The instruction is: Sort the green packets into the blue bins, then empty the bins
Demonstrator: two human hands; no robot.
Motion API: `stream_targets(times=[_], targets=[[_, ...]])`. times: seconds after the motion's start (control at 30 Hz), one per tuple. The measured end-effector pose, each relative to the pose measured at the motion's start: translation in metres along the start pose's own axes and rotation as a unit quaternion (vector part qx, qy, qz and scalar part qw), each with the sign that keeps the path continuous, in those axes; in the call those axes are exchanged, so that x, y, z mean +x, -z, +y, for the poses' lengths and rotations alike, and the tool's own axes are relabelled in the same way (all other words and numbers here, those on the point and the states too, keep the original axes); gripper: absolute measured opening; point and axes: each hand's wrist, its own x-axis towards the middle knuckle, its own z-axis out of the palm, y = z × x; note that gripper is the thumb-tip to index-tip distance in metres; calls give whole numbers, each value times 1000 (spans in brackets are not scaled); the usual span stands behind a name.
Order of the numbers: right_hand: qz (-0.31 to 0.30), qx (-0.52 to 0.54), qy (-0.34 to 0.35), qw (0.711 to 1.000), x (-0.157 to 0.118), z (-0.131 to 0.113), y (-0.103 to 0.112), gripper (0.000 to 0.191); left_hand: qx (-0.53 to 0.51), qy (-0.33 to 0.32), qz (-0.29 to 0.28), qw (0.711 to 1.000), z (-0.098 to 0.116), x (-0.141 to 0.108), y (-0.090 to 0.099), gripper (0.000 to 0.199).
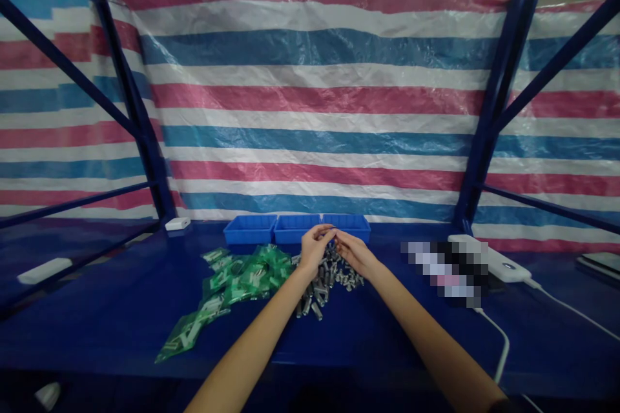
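Observation:
My left hand (314, 249) and my right hand (353, 251) meet at the fingertips above a pile of small metal parts. The fingers of both are pinched together; whatever is between them is too small to make out. Below my hands lie grey metal cylinders (317, 311), with shorter silvery pieces (349, 279) heaped at their right. Left of the pile, green-tinted plastic bags (254, 279) with small parts inside are spread in a heap, one bag (186, 335) reaching toward the front edge. Part of the metal pile is hidden behind my hands.
Three blue bins stand in a row at the back: left bin (249, 230), middle bin (290, 232), right bin (361, 230). A white power bank-like box (494, 261) with a cable and a pixelated item (445, 271) lie right. Blue posts (489, 116) frame the striped sheet (314, 103).

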Motion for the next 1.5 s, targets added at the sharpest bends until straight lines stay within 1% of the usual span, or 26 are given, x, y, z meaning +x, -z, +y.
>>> stream_targets(times=[0.07,0.13,0.17,0.2,0.27,0.3,0.33,0.37,0.4,0.47,0.53,0.6,0.63,0.67,0.7,0.73,0.8,0.83,0.87,0.9,1.0,1.07,1.13,1.2,1.37,1.5], targets=[[20,-56,31,998,2,2,3,23,65,-28,-11,997,-2,0,2,28],[58,-132,77,987,4,2,7,26,183,-65,-21,981,-2,-1,5,27],[79,-170,105,977,5,1,10,27,257,-87,-31,962,-2,-2,7,28],[97,-203,133,965,6,0,13,28,333,-109,-52,935,-1,-4,9,28],[128,-249,175,944,7,-3,19,30,464,-137,-122,867,0,-8,12,28],[143,-262,188,936,8,-5,22,30,508,-136,-161,835,0,-10,12,27],[160,-271,196,929,9,-6,25,30,539,-128,-194,809,0,-12,12,27],[176,-277,200,923,10,-8,27,30,559,-117,-218,791,0,-14,12,27],[187,-279,201,920,10,-9,28,31,571,-109,-232,780,0,-16,11,28],[185,-268,202,924,11,-11,29,34,584,-111,-239,768,-1,-18,8,29],[148,-240,202,938,12,-12,27,43,593,-122,-237,760,0,-19,6,28],[103,-223,196,949,12,-13,24,52,595,-126,-233,759,1,-20,5,27],[87,-230,195,949,12,-13,23,52,593,-125,-231,761,2,-20,5,26],[77,-255,199,943,11,-13,22,48,589,-122,-229,766,2,-20,5,24],[76,-296,209,929,9,-12,21,41,583,-119,-226,771,2,-20,5,23],[80,-349,222,907,7,-12,21,33,576,-115,-222,778,2,-20,5,22],[86,-467,236,848,2,-10,20,21,556,-106,-209,797,0,-18,6,19],[87,-516,232,820,0,-8,20,17,542,-101,-200,810,-2,-17,6,17],[85,-552,220,800,-2,-7,21,16,523,-93,-192,825,-4,-16,7,15],[80,-574,203,789,-3,-6,21,16,500,-84,-187,841,-6,-14,8,14],[64,-590,164,788,-5,-2,25,15,431,-57,-189,880,-12,-9,11,9],[53,-595,153,787,-4,-2,27,15,402,-46,-187,895,-14,-6,12,8],[45,-604,150,782,-4,-2,29,15,388,-43,-179,903,-15,-5,14,7],[41,-608,146,779,-4,-2,30,17,383,-42,-179,905,-15,-5,14,6],[55,-600,138,786,-2,1,31,17,390,-55,-189,900,-12,-8,14,9],[73,-576,139,802,0,3,31,11,416,-81,-163,891,-4,-11,12,7]])
